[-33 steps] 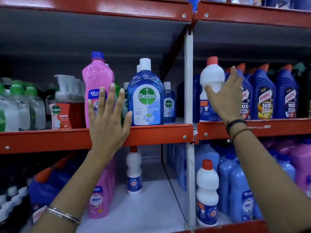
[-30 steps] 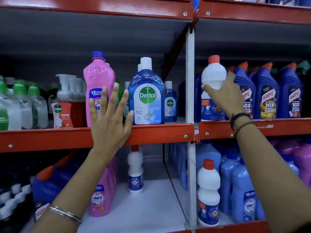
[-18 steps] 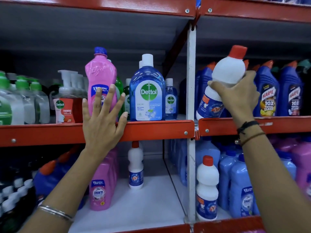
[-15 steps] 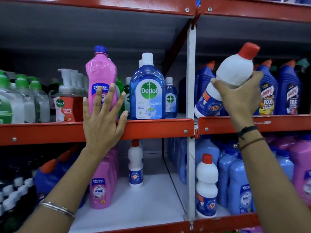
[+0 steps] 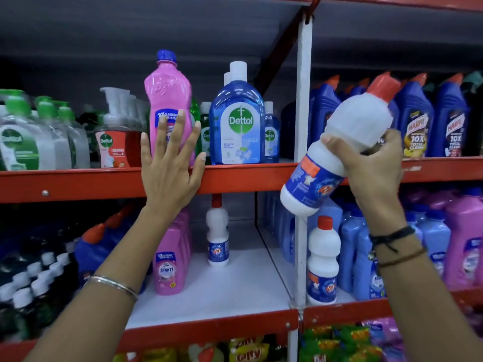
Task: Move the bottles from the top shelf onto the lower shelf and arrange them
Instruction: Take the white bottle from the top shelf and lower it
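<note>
White plastic bottle with a red cap and blue label (image 5: 337, 152) is hanging tilted in the air, cap up and to the right, base down-left, in front of the white upright post (image 5: 304, 126) and the red front rail of the upper shelf (image 5: 248, 176). Right hand (image 5: 373, 165) is closing round its waist, fingers wrapped over the top, thumb underneath. Left hand (image 5: 170, 168) is lying flat and spread against that rail, holding nothing, fingertips overlapping the tall pink bottle with a blue cap (image 5: 167, 105).

Two matching white bottles are already standing on the lower shelf (image 5: 222, 288): one at the back of the left bay (image 5: 217, 231), one at the front of the right bay (image 5: 324, 262), just beside the post. Pale blue bottles (image 5: 358, 252) are crowding behind that one.

Judgement: task is partly done, and the held bottle is not yet set down. No other white bottle is showing on the upper shelf; the dark blue angled-neck bottles (image 5: 415, 118), the big blue Dettol bottle (image 5: 236, 118) and the pink one are sitting there. Whether those are meant to move, cannot tell. Arranging is still to come.
</note>
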A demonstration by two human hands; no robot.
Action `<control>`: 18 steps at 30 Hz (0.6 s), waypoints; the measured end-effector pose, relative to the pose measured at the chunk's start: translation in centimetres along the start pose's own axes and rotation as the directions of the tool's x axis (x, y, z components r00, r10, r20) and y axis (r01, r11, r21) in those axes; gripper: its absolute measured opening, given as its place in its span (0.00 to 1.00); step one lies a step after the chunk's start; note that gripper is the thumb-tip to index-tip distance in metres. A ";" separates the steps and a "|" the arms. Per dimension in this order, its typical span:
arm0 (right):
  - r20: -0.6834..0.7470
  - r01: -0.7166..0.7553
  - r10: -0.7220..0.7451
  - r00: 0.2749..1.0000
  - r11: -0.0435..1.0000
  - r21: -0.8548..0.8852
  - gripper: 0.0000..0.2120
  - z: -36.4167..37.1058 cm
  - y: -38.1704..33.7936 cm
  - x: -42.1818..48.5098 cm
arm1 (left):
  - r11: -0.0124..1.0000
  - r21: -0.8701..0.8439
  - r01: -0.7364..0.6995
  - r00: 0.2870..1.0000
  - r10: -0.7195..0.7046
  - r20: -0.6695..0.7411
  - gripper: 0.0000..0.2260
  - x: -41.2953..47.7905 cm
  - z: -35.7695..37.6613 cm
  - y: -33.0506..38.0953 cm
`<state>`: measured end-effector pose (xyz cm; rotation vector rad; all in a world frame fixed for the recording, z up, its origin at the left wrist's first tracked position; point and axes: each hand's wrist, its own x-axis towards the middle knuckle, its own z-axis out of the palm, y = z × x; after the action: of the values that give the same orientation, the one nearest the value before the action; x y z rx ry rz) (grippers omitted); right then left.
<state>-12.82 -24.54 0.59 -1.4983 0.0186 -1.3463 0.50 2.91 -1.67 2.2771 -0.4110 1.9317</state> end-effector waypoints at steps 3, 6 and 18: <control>0.122 -0.057 0.047 0.991 0.996 0.073 0.31 1.4 2.2 -3.2 | 1.000 -0.011 0.001 1.000 -0.001 0.014 0.25 0.0 -0.1 -0.3; 0.232 -0.083 0.058 0.971 0.992 0.097 0.29 3.2 4.5 -6.7 | 1.000 -0.009 -0.003 1.000 0.003 0.010 0.25 0.0 -0.1 -0.3; 0.480 -0.106 0.187 0.857 0.976 -0.192 0.35 11.0 13.0 -15.5 | 0.999 -0.003 -0.032 0.998 0.032 -0.045 0.25 -0.2 0.1 -0.6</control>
<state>-2.75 -13.33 -16.83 -1.9047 -0.0874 -0.8198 0.78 3.47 -1.86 2.2329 -0.4484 1.9916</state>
